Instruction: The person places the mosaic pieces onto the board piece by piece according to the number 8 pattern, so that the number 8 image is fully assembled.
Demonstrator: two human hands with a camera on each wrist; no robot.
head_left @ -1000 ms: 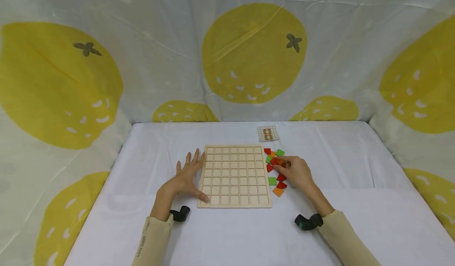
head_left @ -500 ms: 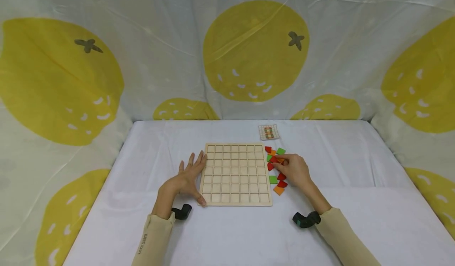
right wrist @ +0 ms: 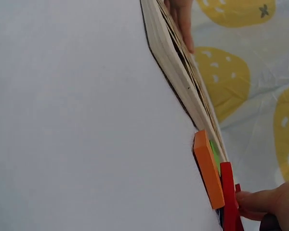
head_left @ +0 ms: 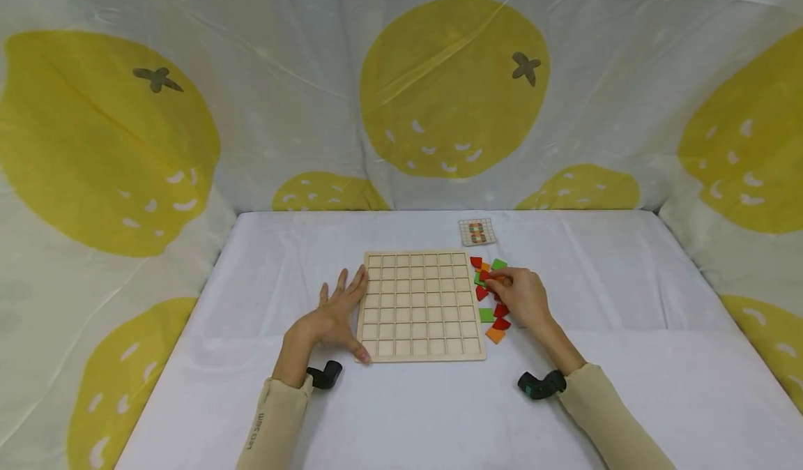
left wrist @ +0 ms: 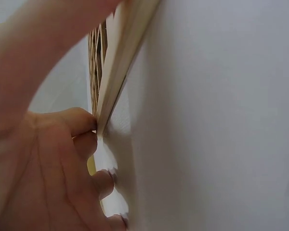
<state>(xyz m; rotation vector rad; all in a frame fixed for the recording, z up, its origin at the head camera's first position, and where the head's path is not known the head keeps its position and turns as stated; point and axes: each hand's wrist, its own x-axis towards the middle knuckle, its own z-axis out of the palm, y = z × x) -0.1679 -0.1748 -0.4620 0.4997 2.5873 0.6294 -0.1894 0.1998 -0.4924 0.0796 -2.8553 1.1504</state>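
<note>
My left hand is spread along the left side of a wooden grid board. Its fingertips touch the left edge, and the thumb lies at the near left corner. In the left wrist view, fingers meet the board's side. Just right of the board, my right hand pinches a red quarter-round tile between thumb and index finger, over a loose group of tiles. Nearby lie a green square tile, an orange square tile and several red tiles, some partly hidden by the hand.
A small pattern card lies beyond the board's far right corner. White cloth covers the table, and a lemon-print curtain hangs behind it. Dark wrist cameras sit on both wrists.
My left thumb has slid from the board's face to its near left corner. The right hand has stayed among the tiles with small finger movements. The head view has shifted slightly.
</note>
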